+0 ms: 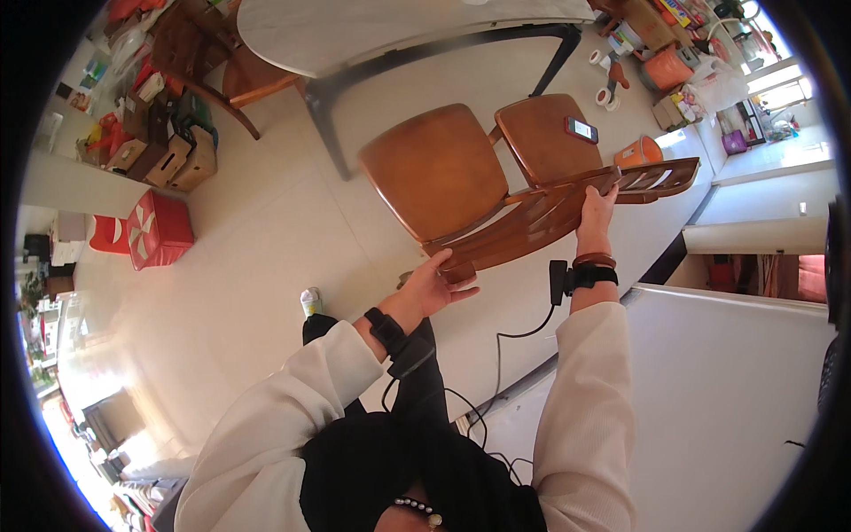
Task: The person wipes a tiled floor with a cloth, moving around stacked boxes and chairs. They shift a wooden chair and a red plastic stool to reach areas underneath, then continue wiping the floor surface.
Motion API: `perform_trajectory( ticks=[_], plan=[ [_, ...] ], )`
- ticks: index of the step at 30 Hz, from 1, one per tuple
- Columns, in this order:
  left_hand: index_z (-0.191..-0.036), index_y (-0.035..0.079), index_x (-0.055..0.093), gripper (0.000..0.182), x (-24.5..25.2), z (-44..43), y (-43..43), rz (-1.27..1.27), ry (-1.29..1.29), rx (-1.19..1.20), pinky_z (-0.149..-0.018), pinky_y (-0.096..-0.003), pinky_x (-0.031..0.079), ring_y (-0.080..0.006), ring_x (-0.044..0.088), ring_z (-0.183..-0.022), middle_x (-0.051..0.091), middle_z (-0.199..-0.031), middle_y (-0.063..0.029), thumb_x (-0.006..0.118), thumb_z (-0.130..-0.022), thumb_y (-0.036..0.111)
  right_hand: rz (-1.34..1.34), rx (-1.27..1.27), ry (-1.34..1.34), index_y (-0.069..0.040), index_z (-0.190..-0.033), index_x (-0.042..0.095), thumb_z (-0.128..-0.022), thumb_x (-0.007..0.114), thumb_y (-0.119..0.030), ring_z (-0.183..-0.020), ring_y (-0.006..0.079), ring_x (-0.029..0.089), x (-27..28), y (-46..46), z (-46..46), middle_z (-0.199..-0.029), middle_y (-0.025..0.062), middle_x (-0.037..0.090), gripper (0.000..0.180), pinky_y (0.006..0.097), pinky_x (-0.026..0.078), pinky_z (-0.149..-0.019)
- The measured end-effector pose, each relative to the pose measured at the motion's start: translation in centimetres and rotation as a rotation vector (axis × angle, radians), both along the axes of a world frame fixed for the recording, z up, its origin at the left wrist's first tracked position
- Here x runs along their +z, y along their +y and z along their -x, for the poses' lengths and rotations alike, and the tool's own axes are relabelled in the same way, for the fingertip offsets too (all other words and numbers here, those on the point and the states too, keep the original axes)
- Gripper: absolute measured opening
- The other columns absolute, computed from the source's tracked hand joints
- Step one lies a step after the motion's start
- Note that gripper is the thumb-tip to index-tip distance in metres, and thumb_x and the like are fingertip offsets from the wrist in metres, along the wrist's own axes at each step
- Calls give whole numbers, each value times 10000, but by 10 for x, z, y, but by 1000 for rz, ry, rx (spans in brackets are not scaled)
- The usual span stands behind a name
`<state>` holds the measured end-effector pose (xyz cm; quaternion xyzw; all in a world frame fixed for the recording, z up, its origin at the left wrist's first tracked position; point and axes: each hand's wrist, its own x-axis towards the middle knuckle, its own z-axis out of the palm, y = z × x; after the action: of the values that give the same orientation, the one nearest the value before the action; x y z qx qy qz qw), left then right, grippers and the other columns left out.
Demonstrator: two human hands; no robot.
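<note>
Two brown wooden chairs stand side by side before me, the nearer one with a broad seat (435, 173), the other with a seat (548, 136) that bears a red-edged smartphone (582, 130). My left hand (432, 286) touches the left end of the nearer chair's backrest (525, 226), thumb on top and the other fingers spread below. My right hand (598, 203) is at the top rail where the two backrests meet; its fingers are partly hidden behind the wood, and a small greyish object, too unclear to name, shows at the fingertips.
A grey-topped table (399, 33) with dark legs stands beyond the chairs. An orange bucket (638, 151) is behind the right backrest. Another wooden chair (256, 80), cardboard boxes (193, 159) and a red cube stool (159, 229) lie leftward. Black cables (498, 359) hang near my wrists.
</note>
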<state>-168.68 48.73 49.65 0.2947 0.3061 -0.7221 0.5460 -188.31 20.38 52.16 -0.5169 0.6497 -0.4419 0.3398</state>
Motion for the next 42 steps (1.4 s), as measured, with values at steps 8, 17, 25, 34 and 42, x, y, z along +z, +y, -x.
perform_trajectory(
  ticks=[8,17,25,34,42],
  plan=[
    [-1091,27,529,222,-20,3,-2,63,-10,242,-840,-391,525,-279,600,-1053,621,-1142,-124,602,-891,88,-186,137,-277,-2,-1315,453,-826,519,-55,-974,295,601,16,6,-2,-1163,152,575,497,405,528,-818],
    [-1130,-2,506,299,-78,-80,70,237,-520,125,-808,-367,534,-264,640,-958,642,-1099,-149,539,-834,-20,-218,48,-548,-74,-1251,518,-822,545,-81,-1058,289,601,37,125,-66,-1168,133,585,430,436,545,-871],
    [-1146,11,508,415,18,-196,219,340,-1071,-135,-918,-376,514,-247,622,-1073,638,-1146,-156,671,-772,-64,-618,-82,-748,-81,-1301,478,-911,607,-442,-1088,232,502,75,200,-68,-1122,109,524,548,429,517,-925],
    [-1101,72,624,284,26,-378,411,332,-1069,-303,-944,-269,483,-125,616,-1035,674,-1086,-28,666,-828,140,-827,751,-148,-32,-1254,552,-913,592,-273,-1022,237,567,63,326,-216,-1144,108,592,420,408,504,-856],
    [-1172,-32,525,350,34,-561,505,-44,-271,356,-1021,-443,444,-377,535,-1129,559,-1215,-253,414,-902,161,-727,888,-211,-16,-1235,484,-796,633,-73,-1148,249,533,47,448,-383,-1319,152,505,467,404,458,-933]
  ],
)
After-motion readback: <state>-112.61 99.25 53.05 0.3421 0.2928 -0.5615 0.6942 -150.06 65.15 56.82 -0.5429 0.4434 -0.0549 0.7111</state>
